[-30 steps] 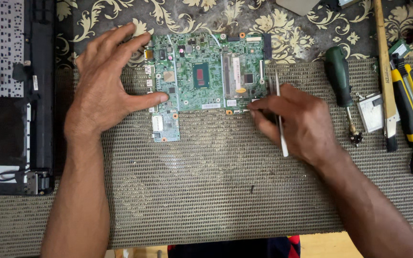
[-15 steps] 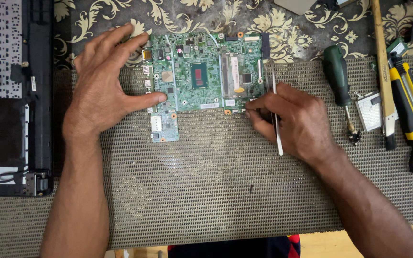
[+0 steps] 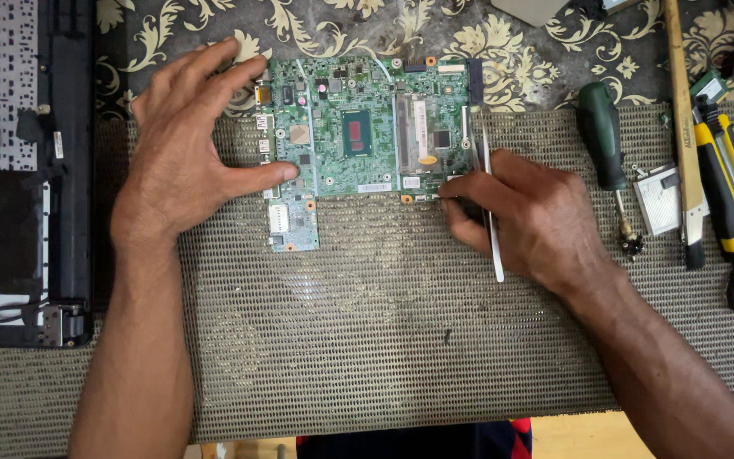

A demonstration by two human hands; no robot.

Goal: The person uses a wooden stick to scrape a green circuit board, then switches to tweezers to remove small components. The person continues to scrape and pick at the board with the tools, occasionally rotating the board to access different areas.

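The green laptop motherboard [image 3: 365, 140] lies flat at upper centre on the ribbed mat [image 3: 367, 340] covering the worktop. It looks light, stiff and fragile, best held by its bare edges. The left hand [image 3: 184, 157] spreads open, pinning its left edge. The right hand [image 3: 528, 212] pinches metal tweezers [image 3: 490, 212] at its lower right edge. A green-handled screwdriver [image 3: 602, 144] lies right.

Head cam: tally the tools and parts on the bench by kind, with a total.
Green circuit board: 1
Metal tweezers, against the right hand: 1
Green-handled screwdriver: 1
Yellow-and-black hand tools: 2, maybe more
Wooden stick: 1
Dismantled laptop case: 1
Left hand rests on the board.
Total: 7
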